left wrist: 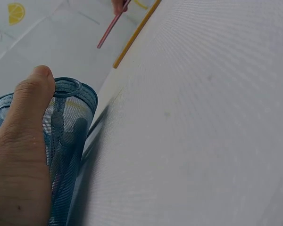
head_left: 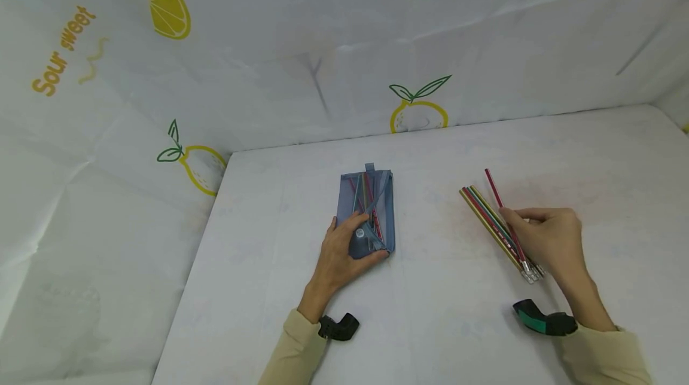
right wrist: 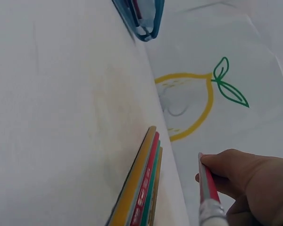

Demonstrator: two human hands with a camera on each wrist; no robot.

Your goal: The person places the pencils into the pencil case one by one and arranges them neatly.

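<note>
A blue mesh pencil case (head_left: 389,211) with several pencils inside lies on the table. My left hand (head_left: 339,256) grips its near end, with the fingers over the top and the thumb at the near right corner. In the left wrist view that thumb (left wrist: 26,108) lies against the mesh beside a zipper loop. To the right, my right hand (head_left: 551,238) pinches a red pencil (head_left: 493,188) between thumb and fingers, tilted just above a bundle of pencils (head_left: 487,220). The bundle shows yellow, red and green pencils (right wrist: 141,188) side by side. Part of it is hidden behind the right hand.
The white table (head_left: 430,325) meets a white sheet wall (head_left: 269,92) printed with lemons at the back and left. A black wrist device (head_left: 339,327) sits at the left cuff, and a black and green one (head_left: 543,319) at the right cuff.
</note>
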